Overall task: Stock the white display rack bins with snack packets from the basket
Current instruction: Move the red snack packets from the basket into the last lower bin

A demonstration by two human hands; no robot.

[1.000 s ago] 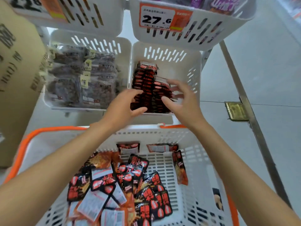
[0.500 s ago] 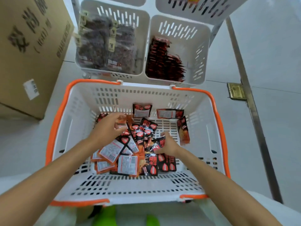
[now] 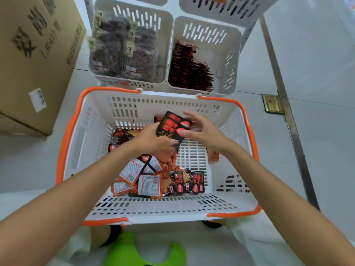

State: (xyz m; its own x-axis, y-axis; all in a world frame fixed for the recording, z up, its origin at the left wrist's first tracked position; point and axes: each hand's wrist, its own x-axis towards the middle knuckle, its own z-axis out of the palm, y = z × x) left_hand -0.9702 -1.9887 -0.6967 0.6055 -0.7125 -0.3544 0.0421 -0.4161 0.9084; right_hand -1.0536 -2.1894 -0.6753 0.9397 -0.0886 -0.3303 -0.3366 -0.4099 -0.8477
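Up from the pile (image 3: 151, 181) since a moment ago, our left hand (image 3: 149, 139) grips a snack packet (image 3: 172, 124) over the basket (image 3: 96, 120), right hand (image 3: 206, 131) touching it with spread fingers (its red lettering blurs, unreadable)

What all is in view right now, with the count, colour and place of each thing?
Basket: one, white with orange rim, in front of the bins.
Loose packets: many, black, red and orange, in the basket.
Held packet: at least one, black and red, above the basket.
Left bin: one, white, holds dark bags.
Right bin: one, white, holds red-black packets.
Cardboard box: one, brown, far left.
Floor plate: one, brass, right.
Left hand: grips the held packet.
Right hand: fingers spread, thumb at the held packet.
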